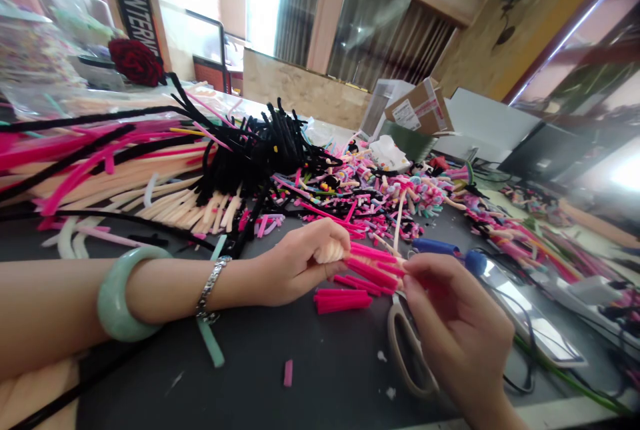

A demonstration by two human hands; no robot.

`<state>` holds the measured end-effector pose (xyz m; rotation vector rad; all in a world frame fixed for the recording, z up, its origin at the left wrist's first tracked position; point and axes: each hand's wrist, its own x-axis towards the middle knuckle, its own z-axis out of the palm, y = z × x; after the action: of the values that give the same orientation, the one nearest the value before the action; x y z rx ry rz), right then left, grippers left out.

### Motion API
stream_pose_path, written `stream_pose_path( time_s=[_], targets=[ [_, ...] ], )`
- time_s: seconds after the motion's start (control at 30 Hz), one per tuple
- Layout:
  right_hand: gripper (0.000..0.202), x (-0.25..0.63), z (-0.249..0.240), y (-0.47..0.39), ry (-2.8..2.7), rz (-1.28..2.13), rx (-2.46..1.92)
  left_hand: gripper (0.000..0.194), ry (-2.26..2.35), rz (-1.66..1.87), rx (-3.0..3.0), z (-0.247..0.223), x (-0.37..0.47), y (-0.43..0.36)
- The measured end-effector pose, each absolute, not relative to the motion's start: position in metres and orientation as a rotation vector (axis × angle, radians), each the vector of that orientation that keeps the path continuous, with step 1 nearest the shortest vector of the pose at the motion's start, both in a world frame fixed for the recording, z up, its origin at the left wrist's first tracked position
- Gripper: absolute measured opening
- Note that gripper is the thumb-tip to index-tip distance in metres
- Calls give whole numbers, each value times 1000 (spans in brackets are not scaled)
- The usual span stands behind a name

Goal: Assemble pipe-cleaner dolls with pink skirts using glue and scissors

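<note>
My left hand (295,260) is closed round a cream coiled chenille-stem piece (330,253). Bright pink chenille stems (373,267) stretch from it towards my right hand (457,327), whose thumb and fingers pinch their far end together with a cream tip. Just below my hands lies a small bundle of cut pink stems (343,301) on the dark table. Scissors (407,350) rest with their pale handle beside my right hand, their blades mostly hidden.
Cream, pink and black chenille stems (175,200) lie at the left. Behind my hands spreads a heap of short coloured pieces (345,200). A blue tool (437,247), a phone-like slab (537,320) and cables are on the right. A cardboard box (420,110) stands at the back.
</note>
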<state>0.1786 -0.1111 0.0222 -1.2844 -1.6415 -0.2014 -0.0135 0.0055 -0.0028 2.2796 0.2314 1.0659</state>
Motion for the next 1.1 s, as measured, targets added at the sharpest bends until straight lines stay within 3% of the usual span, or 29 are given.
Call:
stream_pose_path(
  time_s=[0.6, 0.9, 1.1],
  targets=[
    [15, 170, 36, -102, -1496, 133, -1143, 12, 170, 1037, 2277, -1, -9, 3],
    [24, 168, 40, -102, -1605, 66, -1079, 11, 333, 930, 2175, -1, -18, 3],
    [19, 171, 40, -103, -1608, 9, -1120, 12, 336, 903, 2138, 3, -18, 0]
  ],
)
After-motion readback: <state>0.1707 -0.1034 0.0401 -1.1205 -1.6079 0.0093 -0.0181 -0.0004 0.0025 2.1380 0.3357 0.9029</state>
